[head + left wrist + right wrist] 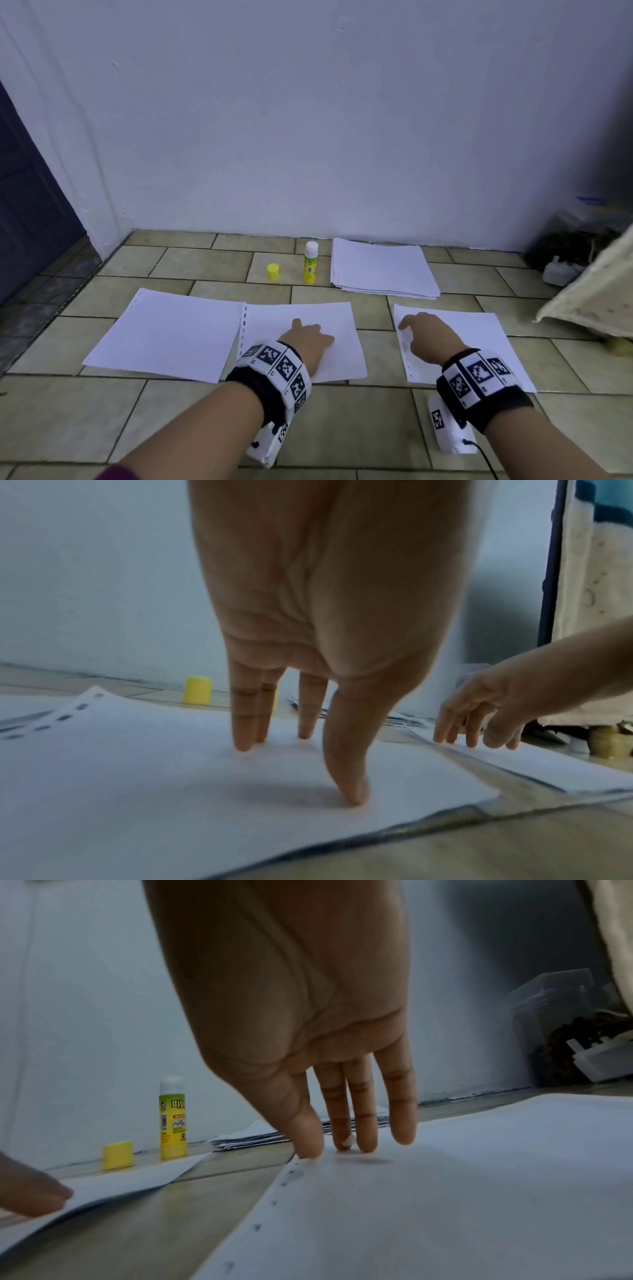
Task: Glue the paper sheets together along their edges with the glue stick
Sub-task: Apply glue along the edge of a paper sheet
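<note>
Three white sheets lie in a row on the tiled floor: a left sheet (171, 334), a middle sheet (342, 363) overlapping its right edge, and a separate right sheet (479, 339). My left hand (308, 337) rests on the middle sheet (171, 791) with straight fingers (245, 723) touching it. My right hand (423, 337) touches the right sheet (479, 1191) near its punched left edge, fingers (400, 1118) straight. The uncapped glue stick (310, 263) (173, 1121) stands upright behind the sheets, its yellow cap (273, 272) (197, 689) (118, 1155) beside it.
A stack of spare sheets (382, 269) lies by the wall, right of the glue stick. A pale wall (308, 120) closes the back. At the far right stand a clear container (555, 1020), a white plug (558, 272) and a hanging cloth (596, 294).
</note>
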`<state>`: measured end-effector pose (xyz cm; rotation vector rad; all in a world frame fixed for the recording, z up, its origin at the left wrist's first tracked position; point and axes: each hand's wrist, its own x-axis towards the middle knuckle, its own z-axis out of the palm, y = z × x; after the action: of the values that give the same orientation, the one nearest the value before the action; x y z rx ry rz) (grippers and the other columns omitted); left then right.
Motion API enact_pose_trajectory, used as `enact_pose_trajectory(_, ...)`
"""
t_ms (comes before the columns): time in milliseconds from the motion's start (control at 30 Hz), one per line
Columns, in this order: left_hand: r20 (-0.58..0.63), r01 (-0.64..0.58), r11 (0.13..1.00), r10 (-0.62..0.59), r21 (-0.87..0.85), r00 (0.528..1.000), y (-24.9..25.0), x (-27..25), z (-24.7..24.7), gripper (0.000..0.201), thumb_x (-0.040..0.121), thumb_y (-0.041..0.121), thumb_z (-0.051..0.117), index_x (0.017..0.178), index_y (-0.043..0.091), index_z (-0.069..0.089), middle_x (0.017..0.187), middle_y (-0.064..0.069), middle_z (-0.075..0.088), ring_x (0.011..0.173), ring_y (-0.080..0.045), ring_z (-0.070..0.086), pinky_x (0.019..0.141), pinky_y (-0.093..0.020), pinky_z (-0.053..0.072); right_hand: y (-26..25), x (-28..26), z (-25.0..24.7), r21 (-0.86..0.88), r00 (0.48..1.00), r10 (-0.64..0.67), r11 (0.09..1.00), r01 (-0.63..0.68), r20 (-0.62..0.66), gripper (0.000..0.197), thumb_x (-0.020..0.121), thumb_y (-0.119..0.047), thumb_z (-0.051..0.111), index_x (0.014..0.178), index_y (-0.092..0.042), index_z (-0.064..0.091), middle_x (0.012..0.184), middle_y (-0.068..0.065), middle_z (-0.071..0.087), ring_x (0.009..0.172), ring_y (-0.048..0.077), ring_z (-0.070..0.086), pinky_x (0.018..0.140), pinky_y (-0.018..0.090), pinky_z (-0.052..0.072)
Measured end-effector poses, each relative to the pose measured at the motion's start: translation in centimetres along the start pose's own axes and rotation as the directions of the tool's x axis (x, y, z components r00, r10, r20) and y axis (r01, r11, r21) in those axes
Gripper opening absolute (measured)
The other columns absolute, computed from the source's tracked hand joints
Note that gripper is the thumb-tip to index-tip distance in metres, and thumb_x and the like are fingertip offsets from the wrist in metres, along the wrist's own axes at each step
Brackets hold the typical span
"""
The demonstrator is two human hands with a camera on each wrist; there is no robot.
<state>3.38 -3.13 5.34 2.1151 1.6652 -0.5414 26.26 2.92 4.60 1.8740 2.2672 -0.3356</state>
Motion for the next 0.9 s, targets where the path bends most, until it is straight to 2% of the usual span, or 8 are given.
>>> enact_pose_trajectory(100,-0.045,-0.032,0.999,0.032,-0.008,0.998,-0.3,0.3,0.0,0.068,0.093,0.003,0.052,0.151,0.024,0.024,0.157,-0.008,0.016,0.142,-0.032,0.013,0.109,-0.044,0.033,0.1,0.3,-0.1,-0.024,1.0,0.01,1.0,-0.01,-0.003,0.04,0.088,-0.016,0.061,0.127,-0.022,0.052,0.129,0.0,0.052,0.12,0.016,0.049,0.096,0.024,0.043)
enact_pose_trajectory(200,0.013,0.0,1.0,0.0,-0.018,1.0,-0.7,0.5,-0.4,0.074,0.093,0.018,0.061,0.153,0.028,0.018,0.161,-0.004,-0.002,0.146,-0.038,-0.002,0.114,-0.061,0.01,-0.7,0.5,-0.9,-0.101,0.999,0.049,0.994,-0.048,0.008,0.04,0.083,-0.02,0.068,0.12,-0.016,0.054,0.122,0.002,0.054,0.115,0.018,0.051,0.089,0.027,0.048)
enact_pose_trajectory(300,0.08,-0.047,0.998,0.043,0.049,0.996,-1.2,1.1,-0.1,0.078,0.096,0.032,0.054,0.155,0.026,0.003,0.161,-0.012,-0.009,0.144,-0.037,0.02,0.115,-0.06,-0.004,-2.3,1.3,-2.4,-0.037,0.997,0.029,0.999,-0.032,-0.076,0.03,0.082,-0.018,0.064,0.112,-0.014,0.059,0.116,0.004,0.057,0.11,0.019,0.053,0.081,0.026,0.047)
enact_pose_trajectory(367,0.092,-0.042,0.997,0.037,0.057,0.995,-1.5,1.5,0.3,0.078,0.098,0.034,0.051,0.154,0.027,-0.002,0.16,-0.011,-0.013,0.143,-0.039,0.021,0.116,-0.06,0.0,-3.9,2.4,-3.3,0.156,0.993,-0.004,0.988,0.023,-0.12,0.031,0.08,-0.021,0.067,0.109,-0.015,0.061,0.109,0.003,0.06,0.103,0.019,0.055,0.077,0.025,0.043)
enact_pose_trajectory(467,0.127,-0.011,1.0,0.009,0.012,0.992,-1.5,1.6,0.4,0.075,0.099,0.034,0.048,0.153,0.033,-0.005,0.16,-0.003,-0.018,0.143,-0.048,-0.002,0.114,-0.063,0.012,-7.3,4.5,-4.6,0.433,0.983,-0.077,0.89,0.142,-0.164,0.037,0.08,-0.025,0.073,0.113,-0.014,0.061,0.103,0.002,0.061,0.093,0.014,0.054,0.075,0.022,0.038)
enact_pose_trajectory(600,0.149,0.014,0.999,-0.007,-0.044,0.989,-1.6,1.6,0.5,0.074,0.1,0.035,0.046,0.152,0.037,-0.005,0.16,0.006,-0.019,0.141,-0.05,-0.016,0.111,-0.064,0.021,-11.4,7.9,-5.2,0.615,0.982,-0.07,0.772,0.164,-0.173,0.048,0.081,-0.027,0.073,0.125,-0.014,0.055,0.118,0.006,0.061,0.1,0.015,0.055,0.081,0.023,0.041)
enact_pose_trajectory(767,0.178,0.015,0.999,-0.007,-0.04,0.984,-1.4,1.5,0.1,0.069,0.1,0.033,0.046,0.154,0.031,0.003,0.16,0.006,-0.018,0.14,-0.05,-0.017,0.109,-0.065,0.024,-13.8,10.6,-4.5,0.587,0.991,-0.064,0.8,0.124,-0.121,0.055,0.085,-0.029,0.07,0.134,-0.013,0.048,0.131,0.006,0.055,0.119,0.02,0.052,0.093,0.025,0.039)
enact_pose_trajectory(900,0.178,0.022,0.999,-0.013,-0.046,0.984,-1.4,1.7,0.1,0.07,0.1,0.032,0.046,0.154,0.032,0.001,0.159,0.006,-0.019,0.14,-0.05,-0.018,0.108,-0.067,0.023,-13.8,10.9,-4.1,0.561,0.989,-0.055,0.818,0.124,-0.138,0.039,0.087,-0.027,0.067,0.12,-0.009,0.059,0.12,0.006,0.06,0.112,0.021,0.055,0.084,0.024,0.04)
